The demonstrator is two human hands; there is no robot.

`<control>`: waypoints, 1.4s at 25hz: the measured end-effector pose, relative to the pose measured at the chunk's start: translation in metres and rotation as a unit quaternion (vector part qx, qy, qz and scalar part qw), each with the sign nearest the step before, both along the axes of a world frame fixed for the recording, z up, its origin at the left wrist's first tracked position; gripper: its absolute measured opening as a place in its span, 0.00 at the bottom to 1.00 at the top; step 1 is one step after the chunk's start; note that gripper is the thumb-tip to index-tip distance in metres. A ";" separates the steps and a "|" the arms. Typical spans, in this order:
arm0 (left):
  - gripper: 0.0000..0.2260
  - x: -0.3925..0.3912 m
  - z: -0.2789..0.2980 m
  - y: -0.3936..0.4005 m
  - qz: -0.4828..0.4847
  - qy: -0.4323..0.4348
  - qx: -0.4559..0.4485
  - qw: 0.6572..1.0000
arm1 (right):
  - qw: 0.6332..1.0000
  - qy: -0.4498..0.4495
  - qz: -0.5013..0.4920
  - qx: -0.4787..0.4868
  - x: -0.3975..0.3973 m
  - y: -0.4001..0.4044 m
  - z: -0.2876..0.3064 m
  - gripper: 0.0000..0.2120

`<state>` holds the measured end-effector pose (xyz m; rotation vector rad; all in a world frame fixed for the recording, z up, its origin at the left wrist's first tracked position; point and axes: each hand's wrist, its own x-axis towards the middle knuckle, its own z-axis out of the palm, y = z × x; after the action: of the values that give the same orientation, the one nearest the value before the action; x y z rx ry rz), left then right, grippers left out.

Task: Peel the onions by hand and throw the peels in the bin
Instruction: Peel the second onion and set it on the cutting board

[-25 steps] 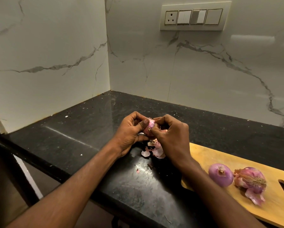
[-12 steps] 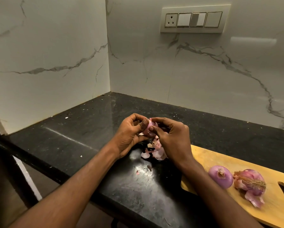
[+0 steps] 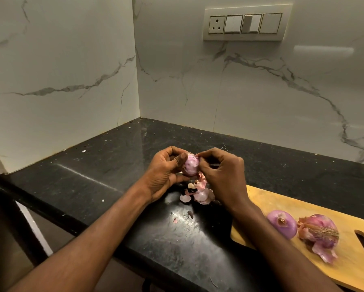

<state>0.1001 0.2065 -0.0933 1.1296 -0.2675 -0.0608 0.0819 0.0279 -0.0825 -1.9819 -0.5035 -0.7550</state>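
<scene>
Peeling is in progress. The left hand (image 3: 166, 171) cradles a small onion (image 3: 190, 165) in curled fingers, held above the black counter (image 3: 96, 175) toward its front edge. The right hand (image 3: 221, 173) meets the onion's top, thumb and forefinger pinched on a flap of skin there. This onion shows pale and mostly bare.

Loose peels (image 3: 199, 193) lie heaped on the counter directly beneath the hands, with smaller scraps nearer the front edge. A wooden cutting board (image 3: 282, 205) sits at the counter's right end; on it rest one peeled onion (image 3: 282, 223) and, touching it on the right, an unpeeled onion (image 3: 319, 232) with roots and ragged skin.

Assessment: the last skin wants a steady pull away while the left hand resists. One onion is not yet started. No bin is in view; peels await disposal.
</scene>
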 end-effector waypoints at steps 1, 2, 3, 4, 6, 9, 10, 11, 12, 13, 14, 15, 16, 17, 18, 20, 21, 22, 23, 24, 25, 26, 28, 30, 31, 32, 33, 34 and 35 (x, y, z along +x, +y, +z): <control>0.15 0.001 0.000 0.000 0.000 0.001 -0.002 1.000 | 1.000 0.001 0.000 0.004 0.000 -0.001 0.000 0.07; 0.15 0.001 0.000 0.000 0.000 0.001 -0.003 1.000 | 1.000 0.000 0.000 0.008 0.000 -0.002 0.000 0.07; 0.14 0.002 0.001 -0.001 -0.002 -0.001 -0.005 1.000 | 1.000 -0.001 0.000 0.009 0.000 -0.002 0.000 0.08; 0.14 0.002 0.001 -0.002 -0.002 -0.004 -0.004 1.000 | 1.000 0.001 0.002 0.008 0.000 -0.002 0.000 0.09; 0.14 0.001 0.001 -0.002 0.000 -0.012 0.004 1.000 | 1.000 0.009 0.014 -0.001 0.001 -0.001 -0.001 0.13; 0.24 0.005 -0.002 0.000 0.008 -0.020 0.024 0.999 | 0.999 0.000 0.028 -0.021 -0.001 -0.001 0.000 0.15; 0.29 0.008 -0.004 0.001 0.008 -0.021 0.025 0.999 | 0.999 0.001 0.032 -0.020 -0.002 -0.002 0.000 0.15; 0.34 0.009 -0.005 0.001 0.011 -0.022 0.023 0.999 | 0.999 0.006 0.037 -0.015 -0.003 -0.003 0.001 0.14; 0.36 0.011 -0.007 0.002 0.012 -0.024 0.021 0.999 | 0.999 0.010 0.042 -0.012 -0.004 -0.003 0.002 0.14; 0.37 0.013 -0.008 0.002 0.010 -0.027 0.018 0.999 | 0.999 0.014 0.047 -0.008 -0.004 -0.004 0.003 0.13; 0.37 0.014 -0.009 0.002 0.006 -0.030 0.015 0.999 | 0.998 0.019 0.052 0.000 -0.004 -0.004 0.003 0.11; 0.36 0.014 -0.008 0.002 0.000 -0.034 0.012 0.999 | 0.998 0.026 0.057 0.010 -0.004 -0.005 0.004 0.10; 0.36 0.014 -0.008 0.002 -0.003 -0.037 0.011 0.999 | 0.998 0.032 0.060 0.015 -0.003 -0.006 0.004 0.10; 0.35 0.014 -0.008 0.002 -0.004 -0.039 0.013 0.999 | 0.998 0.033 0.059 0.009 -0.004 -0.006 0.005 0.09; 0.35 0.014 -0.008 0.002 -0.005 -0.041 0.017 0.999 | 0.998 0.028 0.054 -0.005 -0.005 -0.006 0.005 0.09; 0.33 0.013 -0.007 0.002 -0.006 -0.047 0.029 0.998 | 0.999 0.006 0.032 -0.040 -0.008 -0.003 0.005 0.05; 0.32 0.012 -0.007 0.001 -0.006 -0.051 0.034 0.998 | 0.998 -0.007 0.014 -0.056 -0.010 0.000 0.005 0.03; 0.32 0.012 -0.007 0.001 -0.006 -0.054 0.037 0.998 | 0.997 -0.016 -0.009 -0.071 -0.011 0.003 0.005 0.04; 0.32 0.011 -0.008 0.001 -0.004 -0.056 0.041 0.998 | 0.996 -0.022 -0.030 -0.085 -0.012 0.006 0.004 0.06; 0.32 0.011 -0.008 0.001 -0.001 -0.059 0.046 0.997 | 0.994 -0.027 -0.047 -0.100 -0.012 0.008 0.004 0.07; 0.31 0.011 -0.008 0.001 0.001 -0.062 0.052 0.997 | 0.991 -0.034 -0.061 -0.115 -0.012 0.010 0.004 0.08; 0.30 0.011 -0.009 0.001 0.003 -0.064 0.056 0.996 | 0.988 -0.040 -0.070 -0.130 -0.012 0.011 0.003 0.09; 0.28 0.011 -0.010 0.002 0.005 -0.065 0.058 0.996 | 0.984 -0.048 -0.075 -0.154 -0.012 0.013 0.004 0.10; 0.26 0.012 -0.010 0.003 0.004 -0.066 0.057 0.996 | 0.982 -0.055 -0.071 -0.166 -0.013 0.014 0.005 0.10; 0.24 0.012 -0.010 0.003 0.002 -0.066 0.056 0.996 | 0.982 -0.056 -0.071 -0.165 -0.013 0.014 0.005 0.11; 0.22 0.011 -0.010 0.003 0.000 -0.065 0.053 0.996 | 0.983 -0.053 -0.077 -0.156 -0.013 0.013 0.005 0.11; 0.21 0.011 -0.010 0.003 -0.003 -0.062 0.050 0.997 | 0.985 -0.049 -0.083 -0.141 -0.012 0.012 0.005 0.11; 0.20 0.011 -0.009 0.002 -0.006 -0.058 0.045 0.997 | 0.988 -0.040 -0.085 -0.119 -0.011 0.009 0.005 0.10; 0.20 0.011 -0.009 0.002 -0.011 -0.054 0.038 0.998 | 0.992 -0.034 -0.081 -0.096 -0.010 0.007 0.004 0.08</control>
<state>0.1107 0.2085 -0.1024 1.2066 -0.3768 -0.0299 0.0718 0.0344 -0.0787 -2.2010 -0.4737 -0.9047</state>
